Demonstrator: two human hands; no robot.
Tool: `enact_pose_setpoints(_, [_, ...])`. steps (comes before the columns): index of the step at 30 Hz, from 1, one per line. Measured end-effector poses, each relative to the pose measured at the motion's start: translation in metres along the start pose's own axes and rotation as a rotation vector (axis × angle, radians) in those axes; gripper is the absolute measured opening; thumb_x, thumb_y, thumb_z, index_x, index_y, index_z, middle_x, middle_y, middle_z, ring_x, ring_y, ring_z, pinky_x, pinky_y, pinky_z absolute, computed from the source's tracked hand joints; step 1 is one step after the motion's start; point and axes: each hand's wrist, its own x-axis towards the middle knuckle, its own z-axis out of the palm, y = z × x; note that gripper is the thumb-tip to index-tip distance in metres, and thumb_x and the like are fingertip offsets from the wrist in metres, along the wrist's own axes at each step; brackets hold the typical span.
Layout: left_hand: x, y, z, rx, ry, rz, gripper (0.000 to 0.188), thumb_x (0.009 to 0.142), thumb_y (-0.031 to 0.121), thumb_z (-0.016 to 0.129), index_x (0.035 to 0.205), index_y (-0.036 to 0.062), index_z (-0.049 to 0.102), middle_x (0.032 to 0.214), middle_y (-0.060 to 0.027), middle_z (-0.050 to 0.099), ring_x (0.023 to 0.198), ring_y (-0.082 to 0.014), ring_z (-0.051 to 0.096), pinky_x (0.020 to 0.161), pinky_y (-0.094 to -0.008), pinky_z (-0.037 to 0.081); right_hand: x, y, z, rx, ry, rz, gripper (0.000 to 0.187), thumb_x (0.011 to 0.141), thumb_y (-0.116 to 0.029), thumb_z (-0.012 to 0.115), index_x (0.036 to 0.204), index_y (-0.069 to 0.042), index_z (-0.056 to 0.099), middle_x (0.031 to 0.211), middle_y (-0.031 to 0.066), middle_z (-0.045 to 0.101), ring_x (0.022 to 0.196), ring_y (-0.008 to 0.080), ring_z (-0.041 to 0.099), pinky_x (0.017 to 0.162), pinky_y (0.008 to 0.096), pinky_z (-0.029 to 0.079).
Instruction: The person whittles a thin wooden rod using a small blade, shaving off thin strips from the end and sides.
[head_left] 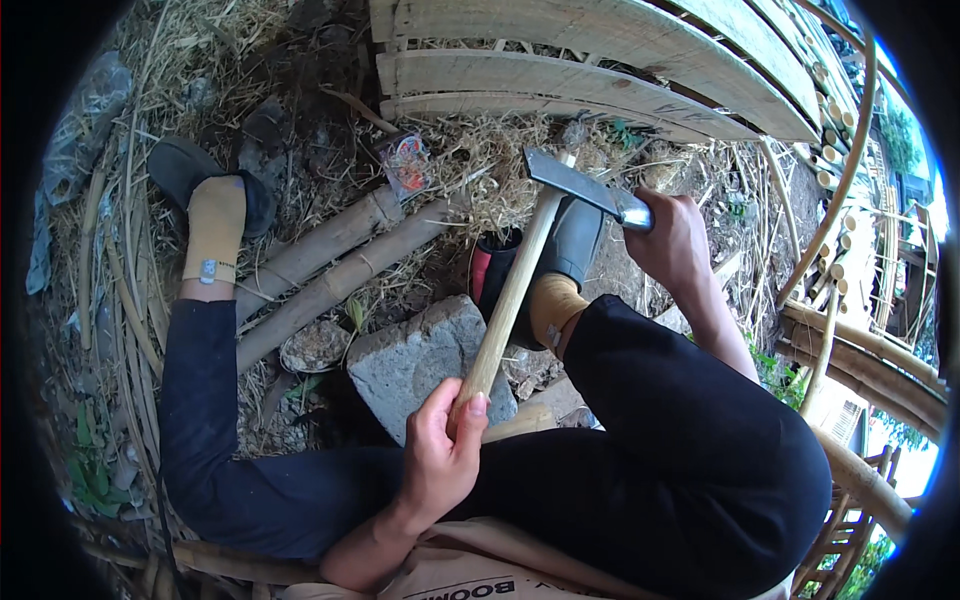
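A hammer [515, 285] with a pale wooden handle slants across my lap. My left hand [445, 450] is wrapped round the handle's lower end, thumb lying along the wood. The dark metal head [570, 182] sits at the far end, with a short bit of handle poking out beyond it. My right hand [668, 238] is closed round the silvery end of the head, above my right shoe [576, 240]; its palm side is hidden. Beneath the handle, a rough grey stone block [410, 360] rests on the ground, partly covered by the hammer and my left hand.
Two bamboo poles [345, 280] lie left of the stone. A red packet [405, 165] sits in the straw beyond them. Pale wooden slats [570, 85] span the far side. A bamboo frame [865, 350] stands at right. A red-and-black object [490, 275] is beside my right shoe.
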Motion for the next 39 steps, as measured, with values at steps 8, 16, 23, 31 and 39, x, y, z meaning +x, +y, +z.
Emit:
enact_pose_setpoints(8, [-0.003, 0.003, -0.001, 0.122, 0.089, 0.085, 0.024, 0.107, 0.023, 0.05, 0.098, 0.0018, 0.053, 0.069, 0.0052, 0.045, 0.057, 0.0001, 0.037, 0.049, -0.0189, 0.031, -0.001, -0.016, 0.013, 0.149, -0.114, -0.052, 0.012, 0.067, -0.008, 0.064, 0.076, -0.001, 0.065, 0.067, 0.0237, 0.061, 0.068, 0.0436, 0.064, 0.065, 0.0466, 0.052])
enact_pose_setpoints(16, [-0.005, 0.005, -0.004, 0.031, 0.072, 0.043, 0.025, 0.107, 0.025, 0.051, 0.099, 0.0017, 0.053, 0.068, 0.0062, 0.044, 0.056, 0.0006, 0.035, 0.048, -0.0185, 0.028, -0.001, -0.02, 0.02, 0.265, -0.055, -0.099, 0.012, 0.066, -0.006, 0.064, 0.076, 0.0, 0.064, 0.065, 0.0241, 0.059, 0.067, 0.0436, 0.063, 0.063, 0.0454, 0.051])
enact_pose_setpoints(23, [0.003, 0.012, -0.003, -0.05, 0.118, -0.001, 0.021, 0.105, 0.019, 0.055, 0.097, -0.0007, 0.058, 0.069, 0.003, 0.047, 0.061, -0.0033, 0.039, 0.053, -0.024, 0.034, -0.01, -0.035, -0.003, 0.106, -0.129, -0.061, 0.011, 0.069, -0.01, 0.066, 0.078, -0.004, 0.067, 0.064, 0.0205, 0.062, 0.064, 0.0421, 0.064, 0.063, 0.0462, 0.053])
enact_pose_setpoints(31, [-0.005, 0.017, 0.007, 0.383, 0.215, 0.178, 0.024, 0.103, 0.02, 0.054, 0.091, -0.001, 0.054, 0.059, -0.0028, 0.046, 0.053, -0.0064, 0.042, 0.048, -0.0295, 0.033, 0.005, -0.019, 0.012, 0.103, -0.069, -0.05, 0.016, 0.066, -0.011, 0.069, 0.081, -0.005, 0.07, 0.067, 0.0212, 0.064, 0.068, 0.0409, 0.066, 0.065, 0.0458, 0.053])
enact_pose_setpoints(39, [-0.001, 0.011, 0.006, 0.498, 0.252, 0.215, 0.015, 0.101, 0.013, 0.055, 0.094, 0.0, 0.054, 0.062, -0.0146, 0.052, 0.053, -0.0288, 0.054, 0.049, -0.0394, 0.039, 0.017, -0.009, 0.003, -0.204, 0.021, 0.099, 0.017, 0.073, -0.013, 0.067, 0.086, -0.006, 0.075, 0.07, 0.0176, 0.069, 0.069, 0.0362, 0.07, 0.068, 0.0458, 0.057])
